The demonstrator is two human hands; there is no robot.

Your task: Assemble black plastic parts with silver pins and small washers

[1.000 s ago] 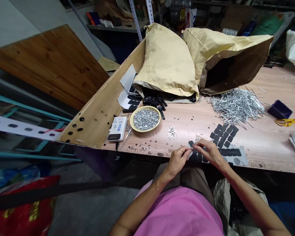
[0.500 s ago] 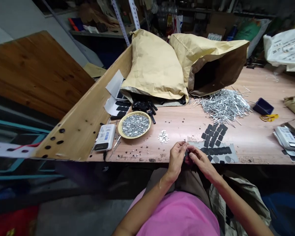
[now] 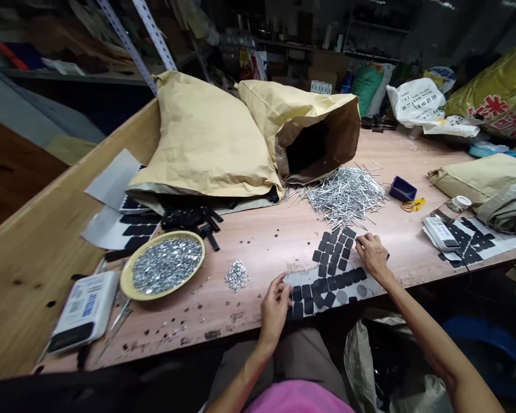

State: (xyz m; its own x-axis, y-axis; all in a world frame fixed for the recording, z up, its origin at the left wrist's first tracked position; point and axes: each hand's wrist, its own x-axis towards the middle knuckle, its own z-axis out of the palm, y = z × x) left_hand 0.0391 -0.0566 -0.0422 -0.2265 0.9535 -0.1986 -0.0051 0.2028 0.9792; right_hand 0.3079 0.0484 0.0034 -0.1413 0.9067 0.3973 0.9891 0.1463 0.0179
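Note:
A grey backing sheet (image 3: 361, 289) with several black rubber pads (image 3: 332, 252) lies at the front edge of the wooden table (image 3: 262, 235). My left hand (image 3: 275, 307) rests at the sheet's left end, fingers curled, fingertips touching the sheet. My right hand (image 3: 372, 255) sits at the right side of the pads, fingers bent down and pinched on a pad there. A small heap of shiny metal bits (image 3: 237, 275) lies left of my left hand. A pile of thin metal pins (image 3: 344, 195) lies behind the pads.
A yellow dish of metal bits (image 3: 163, 267) and a white box (image 3: 83, 307) sit at the left. Two brown paper sacks (image 3: 206, 143) fill the back. A blue tray (image 3: 403, 189), more pad sheets (image 3: 468, 238) and bags lie at the right.
My hands, joined together over the sheet's left end before, have parted: the right moved out to the pads, the left stayed by the sheet's left end. The camera swung right.

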